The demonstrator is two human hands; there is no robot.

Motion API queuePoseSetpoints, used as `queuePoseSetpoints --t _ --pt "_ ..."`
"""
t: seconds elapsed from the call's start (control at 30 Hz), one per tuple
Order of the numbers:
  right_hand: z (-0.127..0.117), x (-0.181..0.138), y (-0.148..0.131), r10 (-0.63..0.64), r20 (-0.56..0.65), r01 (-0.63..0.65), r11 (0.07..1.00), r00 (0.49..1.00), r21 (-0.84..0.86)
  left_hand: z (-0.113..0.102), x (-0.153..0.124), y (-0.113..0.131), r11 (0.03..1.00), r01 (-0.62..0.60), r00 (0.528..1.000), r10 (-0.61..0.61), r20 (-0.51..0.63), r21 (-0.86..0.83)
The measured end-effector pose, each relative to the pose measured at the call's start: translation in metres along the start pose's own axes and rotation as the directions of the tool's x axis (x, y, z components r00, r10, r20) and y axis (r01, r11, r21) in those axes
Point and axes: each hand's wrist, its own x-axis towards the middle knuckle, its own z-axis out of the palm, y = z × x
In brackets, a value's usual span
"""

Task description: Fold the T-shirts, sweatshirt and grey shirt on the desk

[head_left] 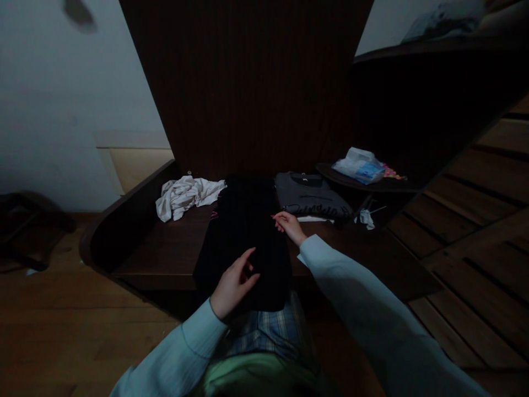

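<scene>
A black garment (243,231) lies lengthwise on a dark wooden ledge (165,253), its near end hanging over the front edge. My left hand (234,282) rests on the near part of the garment with fingers curled loosely apart. My right hand (289,225) pinches the garment's right edge with fingers together. A folded grey shirt (311,203) lies just beyond my right hand. A crumpled white cloth (185,196) lies at the back left of the ledge.
A tall dark wooden panel (248,82) rises behind the ledge. A round shelf (372,184) at the right carries a white and blue plastic packet (359,164). Wooden slats (475,220) run along the right. The floor (61,331) is wood.
</scene>
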Motion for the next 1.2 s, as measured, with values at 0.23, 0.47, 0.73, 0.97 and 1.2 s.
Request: queuePoseSetpoints --t 0.23,0.47,0.73,0.97,1.2 --pt "-0.002 -0.01 0.003 -0.316 -0.003 0.292 0.881 0.949 -0.372 -0.002 0.002 -0.001 0.997 -0.011 0.99 0.0 0.143 0.075" --pt "0.006 -0.024 0.0 -0.207 0.551 0.583 0.413 0.808 -0.7 -0.005 -0.004 -0.003 0.996 0.084 0.936 -0.068 0.345 -0.034" --pt "0.005 -0.022 0.004 -0.211 0.561 0.596 0.379 0.8 -0.708 -0.023 0.028 0.027 0.874 -0.268 0.949 0.166 0.27 0.406" --pt "-0.004 -0.02 0.007 -0.446 0.193 0.476 0.706 0.874 -0.523 -0.013 0.067 -0.013 0.625 -0.34 0.94 0.257 0.226 0.703" --pt "-0.014 -0.037 0.003 -0.42 0.111 0.423 0.788 0.901 -0.447 -0.016 0.076 -0.028 0.608 -0.299 0.953 0.235 0.194 0.735"
